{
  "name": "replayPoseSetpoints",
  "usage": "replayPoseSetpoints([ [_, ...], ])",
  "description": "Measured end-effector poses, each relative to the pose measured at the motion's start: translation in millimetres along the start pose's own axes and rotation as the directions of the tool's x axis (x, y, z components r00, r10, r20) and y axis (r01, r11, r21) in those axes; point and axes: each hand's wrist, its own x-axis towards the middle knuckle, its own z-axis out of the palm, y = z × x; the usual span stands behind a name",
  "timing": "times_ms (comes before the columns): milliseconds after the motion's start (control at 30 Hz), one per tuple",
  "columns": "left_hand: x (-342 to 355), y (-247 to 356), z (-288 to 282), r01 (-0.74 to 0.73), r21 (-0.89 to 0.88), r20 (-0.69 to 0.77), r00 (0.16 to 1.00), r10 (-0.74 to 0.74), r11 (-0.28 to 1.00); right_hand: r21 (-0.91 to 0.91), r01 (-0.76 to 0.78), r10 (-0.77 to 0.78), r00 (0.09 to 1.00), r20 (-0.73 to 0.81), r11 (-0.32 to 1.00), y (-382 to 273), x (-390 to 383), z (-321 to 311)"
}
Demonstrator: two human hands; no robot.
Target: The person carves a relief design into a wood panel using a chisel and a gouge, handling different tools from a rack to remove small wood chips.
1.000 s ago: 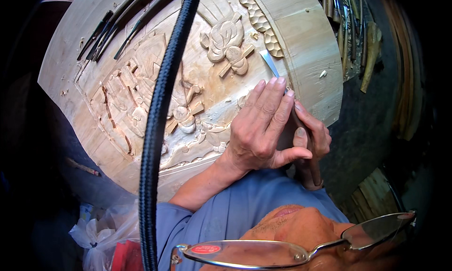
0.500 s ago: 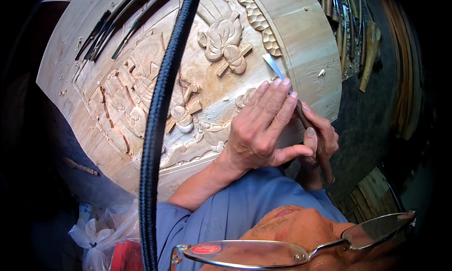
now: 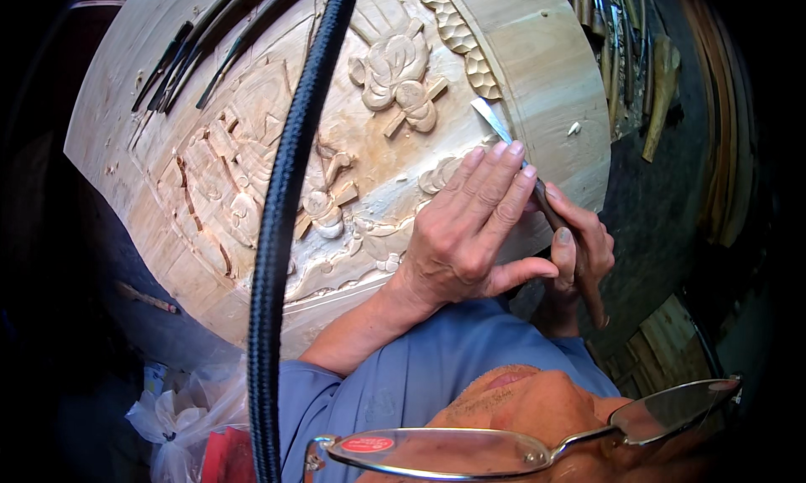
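Observation:
A wood carving chisel (image 3: 547, 207) slants across the right part of a carved wooden panel (image 3: 550, 80). Its bright flat blade points up and left, with the tip close to the lower end of a scalloped border. My right hand (image 3: 588, 246) is wrapped around the brown wooden handle, whose butt end sticks out below the fingers. Flat and outstretched, my left hand (image 3: 466, 231) lies beside the blade, its fingertips against the shank and its thumb pointing at my right hand. Raised relief shapes (image 3: 395, 76) stand up from the panel left of the blade.
Several long-handled tools (image 3: 189, 59) lie on the panel's upper left. More tools (image 3: 625, 55) are heaped beyond its right edge. A thick black braided cable (image 3: 290, 164) crosses the view. A plastic bag (image 3: 180, 407) sits lower left. Small wood chips dot the panel.
My right hand and the chisel handle have shifted slightly to the right, and the blade has turned a little with them. My left hand stays almost in place.

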Motion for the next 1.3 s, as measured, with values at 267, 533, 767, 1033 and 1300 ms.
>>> replayPoseSetpoints([
  [267,0,-1,1,-0.008,0.019,0.027,1.0,0.008,1.0,0.042,0.019,-0.019,1.0,-0.003,0.999,16,-3,-3],
  [533,0,0,1,-0.003,0.019,0.043,0.999,0.003,1.0,0.034,0.025,-0.025,1.0,0.004,0.999,16,-1,-5],
  [767,3,0,0,-0.003,0.013,0.051,0.999,0.002,1.0,0.02,0.02,-0.02,1.0,0.024,1.0,13,9,-11],
  [1033,4,0,3,0.005,0.044,0.059,0.998,-0.008,0.999,0.061,-0.038,0.035,0.998,0.047,0.997,20,16,-16],
  [1300,4,-1,3,0.005,0.023,0.067,0.998,-0.007,1.0,0.104,-0.064,0.062,0.998,0.018,0.993,18,14,-13],
])
